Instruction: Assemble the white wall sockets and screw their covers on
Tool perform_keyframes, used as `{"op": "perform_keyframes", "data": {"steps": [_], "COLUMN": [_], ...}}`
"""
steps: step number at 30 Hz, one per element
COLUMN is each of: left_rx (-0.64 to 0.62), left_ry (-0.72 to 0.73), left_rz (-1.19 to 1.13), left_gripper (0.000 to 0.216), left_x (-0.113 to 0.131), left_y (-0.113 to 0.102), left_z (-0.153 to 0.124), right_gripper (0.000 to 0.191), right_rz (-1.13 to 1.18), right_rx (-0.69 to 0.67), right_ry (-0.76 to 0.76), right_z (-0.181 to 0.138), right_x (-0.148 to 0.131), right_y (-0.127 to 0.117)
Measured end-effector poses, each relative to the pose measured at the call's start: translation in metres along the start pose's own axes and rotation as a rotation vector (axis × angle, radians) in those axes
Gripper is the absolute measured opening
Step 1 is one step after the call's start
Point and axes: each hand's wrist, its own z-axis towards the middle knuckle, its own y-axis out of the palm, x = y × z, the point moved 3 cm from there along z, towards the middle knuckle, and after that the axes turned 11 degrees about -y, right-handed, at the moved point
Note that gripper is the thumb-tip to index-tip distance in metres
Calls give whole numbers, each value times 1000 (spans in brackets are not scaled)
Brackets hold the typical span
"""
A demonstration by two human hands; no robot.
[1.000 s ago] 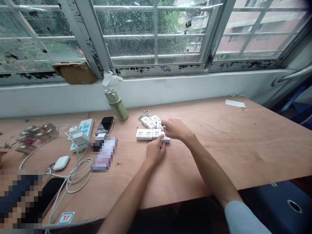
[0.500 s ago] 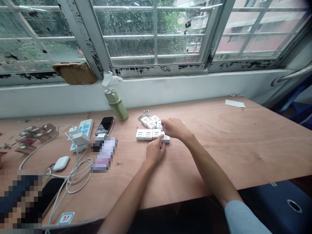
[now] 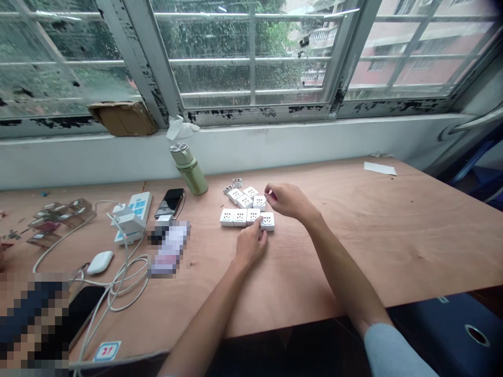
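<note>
Several white square socket modules (image 3: 227, 217) form a row on the wooden table, slotted faces up. My left hand (image 3: 250, 245) grips the row's right-end socket module (image 3: 268, 222), index finger at its upper left edge and thumb at its front. This module sits slightly out of line with the others. Behind the row lies a loose group of more socket modules (image 3: 244, 201). My right hand (image 3: 290, 201) hovers just right of this group, fingertips pinched together; anything between them is too small to make out. Two small open-backed pieces (image 3: 237, 182) lie behind the group.
A green flask (image 3: 190, 170) stands behind on the left. Nearby lie a black phone (image 3: 170, 202), a power strip (image 3: 140, 204) with chargers, looped white cables (image 3: 129, 303) and a white earbud case (image 3: 100, 263). A paper strip (image 3: 380, 168) lies far right.
My right hand has lifted a little and moved right, uncovering the right-end module's face and the module behind it. My left hand stays in place.
</note>
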Motion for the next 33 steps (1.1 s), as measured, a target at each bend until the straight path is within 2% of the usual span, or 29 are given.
{"op": "perform_keyframes", "data": {"steps": [5,10,14,19,24,33], "left_rx": [-9,-10,-1,-13,-32,-23], "left_ry": [-29,-32,-37,-74,-94,-107], "left_rz": [16,41,40,16,0,7], "left_gripper": [44,44,43,40,32,18], "left_x": [-1,-2,-3,-4,-4,-6], "left_y": [1,2,3,4,3,4], "left_z": [1,1,1,1,2,2], "right_gripper": [16,11,9,6,5,15], "right_rz": [130,273,323,378,367,295], "right_rx": [38,0,-28,-123,-162,-204], "right_ry": [20,71,60,116,153,137], "right_z": [4,10,10,7,5,4], "right_x": [26,51,60,71,79,77], "right_y": [20,55,71,86,97,102]}}
